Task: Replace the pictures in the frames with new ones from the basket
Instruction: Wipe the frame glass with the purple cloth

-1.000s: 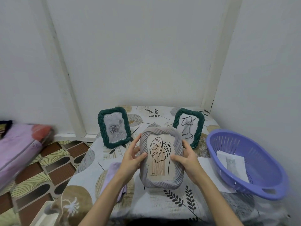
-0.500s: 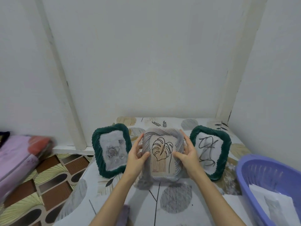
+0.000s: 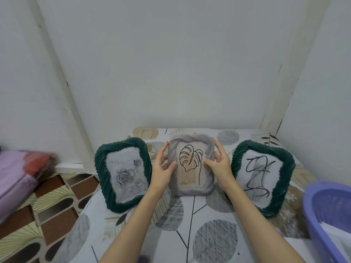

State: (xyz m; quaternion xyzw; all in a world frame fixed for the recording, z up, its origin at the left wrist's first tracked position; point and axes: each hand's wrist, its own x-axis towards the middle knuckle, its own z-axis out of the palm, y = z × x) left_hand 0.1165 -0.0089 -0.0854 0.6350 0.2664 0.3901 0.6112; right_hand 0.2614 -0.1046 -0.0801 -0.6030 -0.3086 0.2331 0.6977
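A table with a white cloth (image 3: 190, 221) printed with leaves and round shapes fills the near view. On the far right edge sits a round purple plastic basket (image 3: 326, 209). Two dark green rope-edged frames stand on the cloth: the left one (image 3: 123, 175) shows grey roses with faint writing too blurry to read, the right one (image 3: 261, 179) black scribbles. Between them stands a grey rope-edged frame (image 3: 190, 164) with a leaf drawing and tiny unreadable words. The left hand (image 3: 161, 168) and right hand (image 3: 220, 164) grip its sides, thumbs in front.
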